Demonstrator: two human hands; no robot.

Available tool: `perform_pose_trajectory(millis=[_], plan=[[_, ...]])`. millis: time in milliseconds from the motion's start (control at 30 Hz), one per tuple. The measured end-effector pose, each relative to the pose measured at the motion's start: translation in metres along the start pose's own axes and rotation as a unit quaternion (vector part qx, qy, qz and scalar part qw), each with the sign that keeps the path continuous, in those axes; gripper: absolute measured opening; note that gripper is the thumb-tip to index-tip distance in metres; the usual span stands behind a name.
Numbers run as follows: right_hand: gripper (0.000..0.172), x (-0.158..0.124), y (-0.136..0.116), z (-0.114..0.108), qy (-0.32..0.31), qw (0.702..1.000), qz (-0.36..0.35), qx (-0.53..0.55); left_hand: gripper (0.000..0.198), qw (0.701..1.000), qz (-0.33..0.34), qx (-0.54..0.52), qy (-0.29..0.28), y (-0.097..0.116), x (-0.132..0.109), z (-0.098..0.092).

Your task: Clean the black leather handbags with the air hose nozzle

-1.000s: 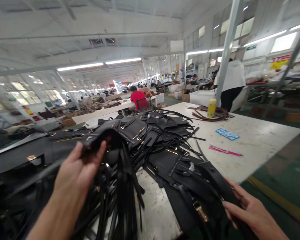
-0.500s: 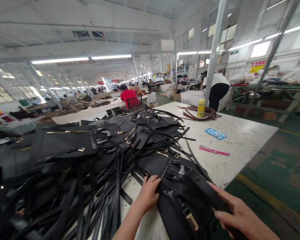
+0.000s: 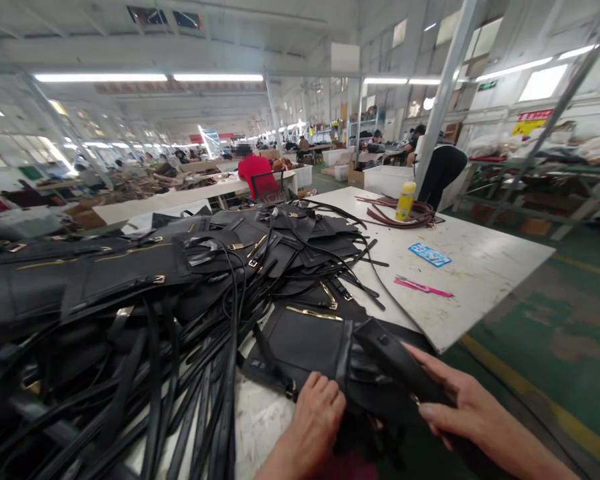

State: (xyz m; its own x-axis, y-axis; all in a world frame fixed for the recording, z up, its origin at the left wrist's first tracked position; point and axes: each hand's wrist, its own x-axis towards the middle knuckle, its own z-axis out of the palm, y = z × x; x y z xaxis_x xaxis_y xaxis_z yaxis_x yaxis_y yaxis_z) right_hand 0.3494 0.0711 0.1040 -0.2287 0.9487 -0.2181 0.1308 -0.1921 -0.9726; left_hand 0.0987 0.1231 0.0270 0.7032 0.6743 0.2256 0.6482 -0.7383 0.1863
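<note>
A black leather bag piece [image 3: 310, 340] with a gold zipper lies at the near edge of the table, part of it hanging off. My left hand [image 3: 319, 412] has its fingers curled over the lower edge of this bag piece, beside a small buckle. A thick, folded black part [image 3: 395, 353] of the bag rises on the right. My right hand [image 3: 457, 393] grips that part, thumb on the near side and fingers behind. Below my hands the hanging part is dark and hard to make out.
A heap of black bag pieces with straps and gold buckles [image 3: 130, 267] covers the table's left. On the white table [image 3: 490, 267] stand a yellow bottle [image 3: 405, 201] and brown coiled straps [image 3: 380, 220]. A blue tag [image 3: 430, 255] and pink tool [image 3: 423, 287] lie nearer. Co-workers are behind.
The bag piece has turned flatter on the table, its zippered side now showing more. The large buckle under my right hand has dropped from sight. My left hand has shifted right and down.
</note>
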Motion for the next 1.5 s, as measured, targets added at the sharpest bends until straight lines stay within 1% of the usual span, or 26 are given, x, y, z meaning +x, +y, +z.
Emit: perform_pose_trajectory(millis=[67,133,167,233,333,400,467,500,567,600,633,700,733,800,833,867,933,1000,1033,1100,1167,1233,1300,1333,1400,1500], plan=[[0.076,-0.013,-0.005,-0.002,-0.025,0.998,0.038,-0.033,0.022,0.997,-0.059,-0.051,0.025,0.012,-0.016,0.014],[0.076,-0.025,-0.014,0.001,-0.059,0.992,0.083,-0.075,0.033,0.988,-0.110,-0.101,0.051,0.017,-0.029,0.026],[0.075,-0.029,-0.018,0.004,-0.074,0.987,0.099,-0.098,0.035,0.983,-0.125,-0.122,0.063,0.017,-0.033,0.030],[0.073,-0.032,-0.024,0.013,-0.101,0.979,0.097,-0.149,0.036,0.973,-0.146,-0.156,0.088,0.017,-0.038,0.037],[0.069,-0.021,-0.021,0.031,-0.123,0.971,0.074,-0.192,0.038,0.953,-0.190,-0.196,0.128,0.016,-0.042,0.043],[0.068,-0.006,-0.014,0.041,-0.136,0.973,0.076,-0.171,0.043,0.939,-0.220,-0.217,0.151,0.015,-0.042,0.045],[0.068,0.009,-0.006,0.048,-0.123,0.982,0.062,-0.129,0.047,0.928,-0.238,-0.234,0.164,0.015,-0.043,0.045],[0.069,0.015,-0.005,0.049,-0.102,0.988,0.043,-0.109,0.048,0.927,-0.237,-0.238,0.165,0.015,-0.043,0.045],[0.070,0.020,-0.005,0.047,-0.050,0.995,0.013,-0.082,0.047,0.936,-0.222,-0.221,0.159,0.015,-0.043,0.046],[0.070,0.019,-0.008,0.044,-0.035,0.996,0.013,-0.078,0.045,0.945,-0.207,-0.202,0.152,0.016,-0.044,0.046],[0.071,0.016,-0.011,0.041,-0.035,0.996,0.023,-0.079,0.044,0.954,-0.192,-0.181,0.144,0.017,-0.044,0.047],[0.071,0.006,-0.017,0.036,-0.069,0.993,0.057,-0.082,0.044,0.965,-0.171,-0.144,0.134,0.019,-0.046,0.050],[0.071,0.002,-0.018,0.036,-0.094,0.990,0.071,-0.080,0.044,0.968,-0.165,-0.130,0.138,0.020,-0.046,0.052],[0.071,-0.003,-0.019,0.040,-0.136,0.985,0.078,-0.067,0.044,0.968,-0.155,-0.106,0.164,0.021,-0.048,0.056],[0.071,-0.002,-0.017,0.043,-0.142,0.986,0.072,-0.058,0.044,0.967,-0.150,-0.096,0.181,0.021,-0.049,0.058],[0.070,0.001,-0.016,0.046,-0.130,0.988,0.060,-0.052,0.044,0.966,-0.146,-0.089,0.193,0.021,-0.050,0.060],[0.069,0.011,-0.013,0.045,-0.063,0.997,0.025,-0.047,0.045,0.966,-0.141,-0.087,0.198,0.020,-0.053,0.062],[0.069,0.019,-0.015,0.036,0.012,0.999,0.001,-0.041,0.046,0.968,-0.141,-0.103,0.182,0.020,-0.054,0.062],[0.069,0.020,-0.017,0.029,0.029,0.999,-0.002,-0.038,0.046,0.967,-0.146,-0.115,0.174,0.021,-0.054,0.062],[0.070,0.015,-0.023,0.015,0.016,0.999,0.010,-0.034,0.045,0.963,-0.167,-0.133,0.166,0.022,-0.053,0.060],[0.070,0.003,-0.027,0.007,-0.022,0.998,0.034,-0.040,0.043,0.961,-0.183,-0.129,0.163,0.023,-0.051,0.059],[0.071,-0.011,-0.029,0.009,-0.064,0.994,0.074,-0.047,0.041,0.965,-0.177,-0.100,0.163,0.023,-0.049,0.060],[0.073,-0.019,-0.026,0.017,-0.100,0.986,0.123,-0.050,0.041,0.971,-0.155,-0.064,0.168,0.024,-0.050,0.063],[0.073,-0.018,-0.024,0.021,-0.110,0.984,0.135,-0.046,0.041,0.973,-0.145,-0.048,0.174,0.024,-0.051,0.065],[0.072,-0.010,-0.018,0.024,-0.103,0.987,0.118,-0.035,0.043,0.973,-0.133,-0.018,0.190,0.028,-0.055,0.073],[0.070,0.018,-0.011,0.012,-0.069,0.995,0.071,-0.019,0.039,0.969,-0.138,0.021,0.202,0.036,-0.058,0.083]])
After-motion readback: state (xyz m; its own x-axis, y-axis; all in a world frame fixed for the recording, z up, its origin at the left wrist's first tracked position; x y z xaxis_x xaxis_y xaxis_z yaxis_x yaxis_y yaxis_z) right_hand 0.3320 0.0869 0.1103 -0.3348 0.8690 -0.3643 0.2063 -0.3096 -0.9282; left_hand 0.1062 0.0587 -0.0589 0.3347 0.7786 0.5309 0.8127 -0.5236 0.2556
